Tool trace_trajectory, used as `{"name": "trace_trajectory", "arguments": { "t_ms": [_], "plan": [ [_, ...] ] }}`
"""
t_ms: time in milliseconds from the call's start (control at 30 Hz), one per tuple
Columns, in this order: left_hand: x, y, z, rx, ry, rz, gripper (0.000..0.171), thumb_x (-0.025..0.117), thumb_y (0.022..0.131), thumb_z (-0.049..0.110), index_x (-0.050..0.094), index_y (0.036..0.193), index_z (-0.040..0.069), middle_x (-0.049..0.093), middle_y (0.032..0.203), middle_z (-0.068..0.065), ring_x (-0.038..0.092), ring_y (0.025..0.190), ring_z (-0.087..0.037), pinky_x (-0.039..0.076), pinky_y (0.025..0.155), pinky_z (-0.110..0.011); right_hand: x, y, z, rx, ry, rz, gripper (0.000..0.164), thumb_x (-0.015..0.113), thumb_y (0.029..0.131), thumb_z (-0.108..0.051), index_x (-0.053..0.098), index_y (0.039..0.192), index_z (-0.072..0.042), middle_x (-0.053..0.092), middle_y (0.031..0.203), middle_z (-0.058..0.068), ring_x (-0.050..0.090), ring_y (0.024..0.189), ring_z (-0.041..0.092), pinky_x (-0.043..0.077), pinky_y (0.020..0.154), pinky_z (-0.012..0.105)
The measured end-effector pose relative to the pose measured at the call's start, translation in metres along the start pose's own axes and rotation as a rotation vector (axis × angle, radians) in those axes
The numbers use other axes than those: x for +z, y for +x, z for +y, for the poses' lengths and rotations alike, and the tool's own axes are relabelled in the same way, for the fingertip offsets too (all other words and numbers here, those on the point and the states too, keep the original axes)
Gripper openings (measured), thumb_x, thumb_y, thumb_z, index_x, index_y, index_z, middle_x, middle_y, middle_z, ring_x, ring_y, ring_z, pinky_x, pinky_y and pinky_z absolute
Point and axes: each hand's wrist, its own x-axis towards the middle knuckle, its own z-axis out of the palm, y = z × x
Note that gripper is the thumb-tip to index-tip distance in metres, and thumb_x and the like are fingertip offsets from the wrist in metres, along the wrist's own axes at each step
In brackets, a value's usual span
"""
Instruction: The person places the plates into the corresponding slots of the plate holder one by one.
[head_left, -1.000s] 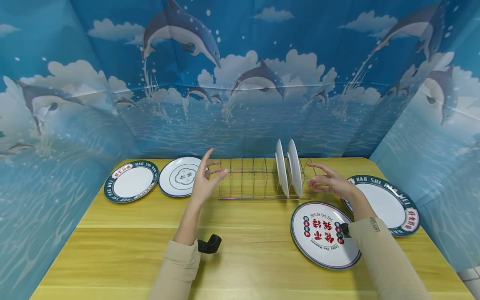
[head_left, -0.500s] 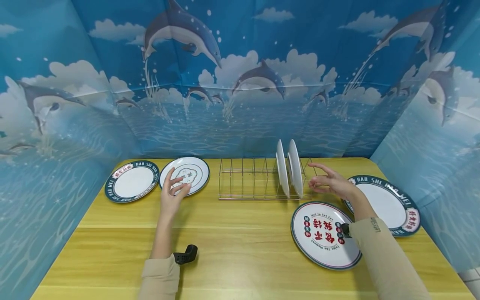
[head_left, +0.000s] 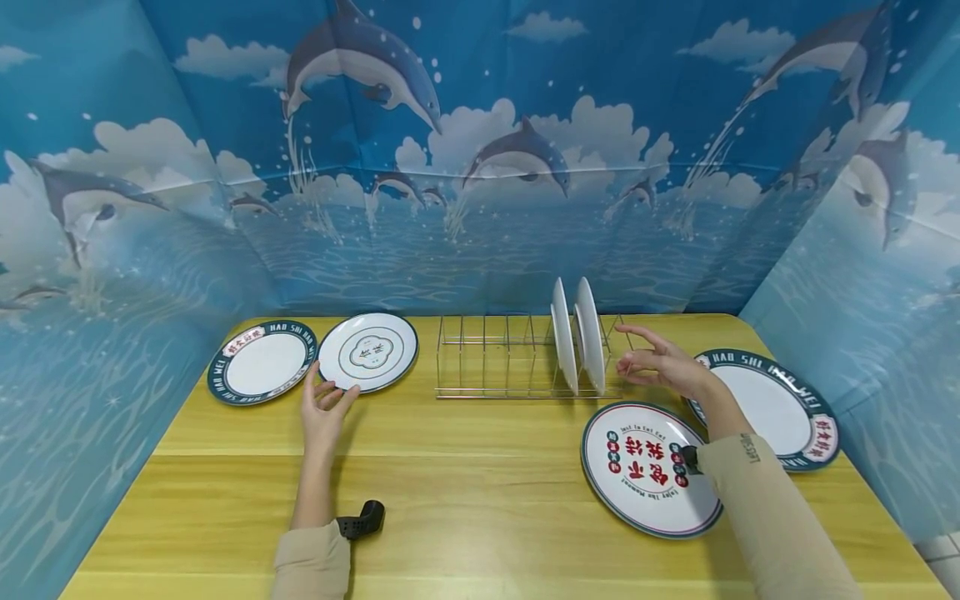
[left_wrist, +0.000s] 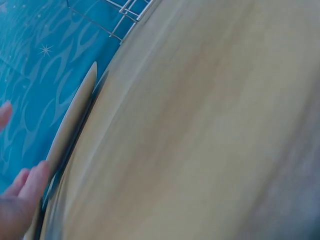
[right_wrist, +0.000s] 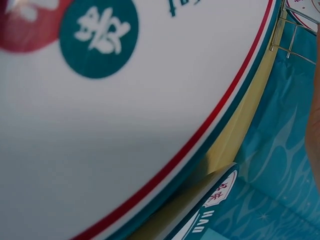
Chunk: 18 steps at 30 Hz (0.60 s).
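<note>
My left hand point(head_left: 322, 412) is at the near rim of a white plate with a thin dark blue edge and a small emblem point(head_left: 368, 350). Its fingers are spread, fingertips right at the rim. In the left wrist view the fingers point(left_wrist: 35, 182) overlap the plate's edge point(left_wrist: 75, 117), seen side-on. My right hand point(head_left: 667, 367) hovers with loosely bent fingers at the right end of a wire dish rack point(head_left: 483, 392), holding nothing. Two white plates point(head_left: 590, 333) stand upright in the rack's right slots. Below the right hand lies a large plate with red characters point(head_left: 637, 517).
A green-rimmed plate point(head_left: 262, 367) lies at the far left of the wooden table point(head_left: 480, 500). Another green-rimmed plate point(head_left: 765, 408) lies at the right, partly behind the right forearm. A dolphin-print cloth point(head_left: 480, 233) walls the back and sides.
My left hand has moved from the rack's left end, leftward across the emblem plate and back to its near rim. The right hand has stayed in place.
</note>
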Motion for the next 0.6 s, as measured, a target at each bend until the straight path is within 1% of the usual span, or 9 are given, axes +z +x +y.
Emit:
{"name": "trace_trajectory", "arguments": {
  "t_ms": [100, 200, 367, 500, 600],
  "plan": [
    [-0.001, 0.000, -0.004, -0.033, 0.002, 0.047, 0.081, 0.069, 0.082, 0.011, 0.021, 0.146, 0.022, 0.033, 0.126, -0.018, 0.045, 0.102, -0.022, 0.045, 0.068, -0.004, 0.000, 0.001, 0.001, 0.005, -0.007, 0.005, 0.063, 0.047, 0.097, -0.021, 0.010, 0.147, -0.015, 0.059, 0.099, 0.007, 0.059, 0.095, 0.019, 0.052, 0.085, 0.027],
    [-0.001, 0.001, -0.007, -0.065, -0.009, 0.051, 0.083, 0.069, 0.081, 0.011, 0.019, 0.147, 0.022, 0.031, 0.128, -0.020, 0.045, 0.100, -0.021, 0.046, 0.069, -0.005, -0.001, 0.001, 0.002, 0.006, -0.011, 0.001, 0.062, 0.046, 0.097, -0.020, 0.010, 0.147, -0.015, 0.059, 0.102, 0.009, 0.058, 0.097, 0.021, 0.051, 0.086, 0.027],
    [0.000, 0.007, -0.009, -0.123, -0.024, 0.005, 0.091, 0.071, 0.080, 0.014, 0.012, 0.148, 0.026, 0.027, 0.136, -0.021, 0.048, 0.099, -0.020, 0.050, 0.071, -0.010, -0.001, 0.002, 0.003, 0.005, -0.012, -0.003, 0.062, 0.045, 0.097, -0.019, 0.009, 0.147, -0.014, 0.059, 0.102, 0.009, 0.058, 0.098, 0.022, 0.051, 0.086, 0.027],
    [0.001, 0.014, -0.009, -0.155, -0.033, -0.035, 0.093, 0.070, 0.080, 0.012, 0.009, 0.148, 0.028, 0.020, 0.142, -0.020, 0.052, 0.089, -0.013, 0.053, 0.076, -0.019, -0.001, 0.002, 0.003, 0.007, -0.008, -0.002, 0.062, 0.046, 0.097, -0.019, 0.009, 0.147, -0.015, 0.060, 0.099, 0.006, 0.059, 0.096, 0.019, 0.051, 0.086, 0.027],
    [0.001, 0.020, -0.010, -0.181, -0.067, -0.058, 0.093, 0.068, 0.081, 0.008, 0.007, 0.148, 0.028, 0.016, 0.144, -0.020, 0.053, 0.081, -0.009, 0.054, 0.078, -0.024, -0.001, 0.002, 0.002, 0.011, -0.004, 0.001, 0.062, 0.047, 0.097, -0.019, 0.010, 0.147, -0.016, 0.061, 0.098, 0.005, 0.059, 0.095, 0.018, 0.052, 0.086, 0.027]
  ]
}}
